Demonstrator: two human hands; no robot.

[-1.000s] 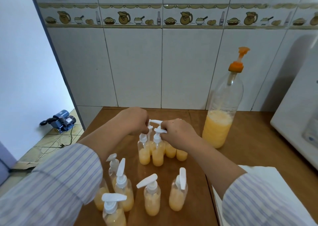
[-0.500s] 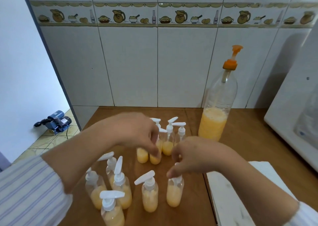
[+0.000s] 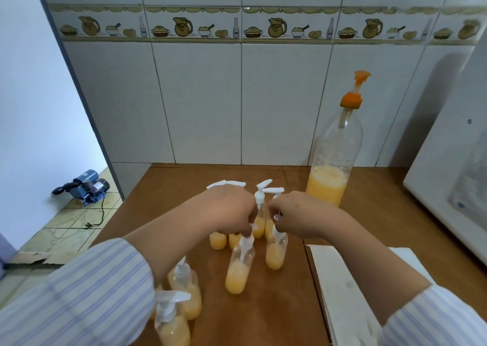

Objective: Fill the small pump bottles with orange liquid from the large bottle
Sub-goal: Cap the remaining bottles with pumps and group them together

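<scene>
Wooden table [image 3: 369, 227], each hand's fingers pinching a pump bottle, large bottle [image 3: 333, 166] behind.

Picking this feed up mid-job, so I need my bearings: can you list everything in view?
small pump bottles: at least nine showing, clear with white pumps and orange liquid, clustered mid-table; some hidden behind the arms
large bottle: one, clear with orange pump, orange liquid in its lower part, back right of the table by the wall
table: one, brown wood
box: one, white, near right on the table
appliance: one, white, far right
motor unit: one, blue, on the floor at left
tiled wall: white, with a jug-pattern border
left hand: striped sleeve, pinching a front bottle's pump
right hand: striped sleeve, pinching the neighbouring bottle's pump
</scene>
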